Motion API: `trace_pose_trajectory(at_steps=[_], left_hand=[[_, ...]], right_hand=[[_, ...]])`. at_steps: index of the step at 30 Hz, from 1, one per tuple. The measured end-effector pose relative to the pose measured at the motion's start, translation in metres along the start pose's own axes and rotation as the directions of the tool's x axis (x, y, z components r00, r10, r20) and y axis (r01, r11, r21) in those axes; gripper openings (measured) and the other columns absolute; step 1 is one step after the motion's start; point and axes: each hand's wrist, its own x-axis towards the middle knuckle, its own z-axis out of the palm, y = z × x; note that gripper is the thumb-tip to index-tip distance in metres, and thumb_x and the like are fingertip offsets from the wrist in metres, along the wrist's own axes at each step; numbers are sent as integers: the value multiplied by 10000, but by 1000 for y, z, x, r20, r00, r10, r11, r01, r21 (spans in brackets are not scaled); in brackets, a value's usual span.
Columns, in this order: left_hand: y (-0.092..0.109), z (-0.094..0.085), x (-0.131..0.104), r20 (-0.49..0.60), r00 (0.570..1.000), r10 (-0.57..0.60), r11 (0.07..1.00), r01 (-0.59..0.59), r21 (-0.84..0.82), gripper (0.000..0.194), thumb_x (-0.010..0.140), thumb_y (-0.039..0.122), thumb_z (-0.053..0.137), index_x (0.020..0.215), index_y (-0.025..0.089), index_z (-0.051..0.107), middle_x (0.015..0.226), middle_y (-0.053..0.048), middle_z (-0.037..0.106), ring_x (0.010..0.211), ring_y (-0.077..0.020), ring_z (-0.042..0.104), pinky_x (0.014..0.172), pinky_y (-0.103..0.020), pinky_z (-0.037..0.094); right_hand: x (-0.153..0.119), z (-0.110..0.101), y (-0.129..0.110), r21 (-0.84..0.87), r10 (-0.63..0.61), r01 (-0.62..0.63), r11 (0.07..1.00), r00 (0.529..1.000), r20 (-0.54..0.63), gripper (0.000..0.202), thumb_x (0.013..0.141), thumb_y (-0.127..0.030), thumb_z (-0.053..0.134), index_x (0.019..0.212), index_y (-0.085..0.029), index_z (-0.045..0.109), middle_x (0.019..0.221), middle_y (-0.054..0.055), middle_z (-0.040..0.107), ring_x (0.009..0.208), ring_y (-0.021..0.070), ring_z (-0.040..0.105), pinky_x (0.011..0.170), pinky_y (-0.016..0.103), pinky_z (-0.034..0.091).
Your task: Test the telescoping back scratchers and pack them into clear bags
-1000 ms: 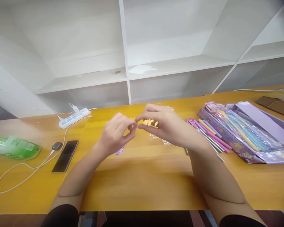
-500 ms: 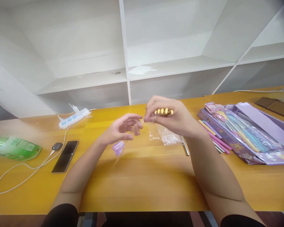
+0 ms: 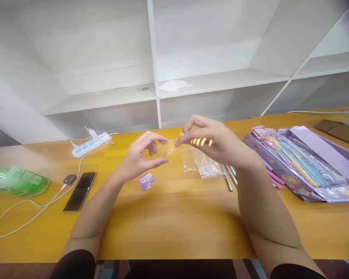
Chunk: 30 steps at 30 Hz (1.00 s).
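My left hand (image 3: 142,157) hangs above the table with thumb and fingers spread apart, facing the other hand. My right hand (image 3: 212,143) is curled around several small yellow pieces (image 3: 201,142); only their rounded tips show, and their kind is hard to make out. Its thumb and index finger point toward a faint piece of clear plastic (image 3: 172,147) between the hands; whether they touch it I cannot tell. Clear plastic bags (image 3: 206,164) lie below the right hand. Small purple printed cards (image 3: 145,181) rest on the table under the left hand.
Silver tubes (image 3: 227,178) and pink sticks (image 3: 276,179) lie by my right forearm. A purple box (image 3: 296,190) of wrapped pens stands at right. On the left are a phone (image 3: 80,192), a power strip (image 3: 91,145), a white cable (image 3: 26,201) and a green pack (image 3: 20,181).
My left hand has opened wider, its thumb and fingers now farther apart. My right thumb and index finger have loosened from their pinch. The yellow pieces stay in the right hand.
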Motion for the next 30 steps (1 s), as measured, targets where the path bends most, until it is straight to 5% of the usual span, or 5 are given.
trace_pose_trajectory(at_steps=[7,13,18,30], left_hand=[[10,-4,-2,25,997,-68,998,68,16,443,916,387,907,1305,290,717,1220,-68,687,887,-148,564,862,-318,513],[8,-6,-1,68,987,-149,980,156,-126,437,931,419,886,1315,283,727,1065,-43,655,806,-140,512,788,-300,479],[8,-8,0,66,987,-144,985,149,-85,434,965,513,826,1314,271,737,928,-18,598,749,-147,443,693,-295,411],[19,-12,-4,121,980,-158,987,161,-22,431,941,390,877,1321,268,713,1270,-86,762,1067,-195,698,964,-347,567]], right_hand=[[-3,2,-5,-36,-33,38,999,992,119,591,873,78,508,1198,-320,799,1088,39,516,922,164,568,727,290,468],[-1,6,-2,-55,-111,114,992,992,53,650,915,34,546,1368,-376,768,1049,42,500,894,182,530,730,312,478],[0,8,-1,-58,-87,91,994,994,66,680,937,8,556,1438,-414,736,1052,47,504,879,191,518,737,328,484],[-6,12,-4,-190,32,36,981,939,344,800,819,50,526,1447,-390,754,960,24,497,802,166,500,722,303,429]])
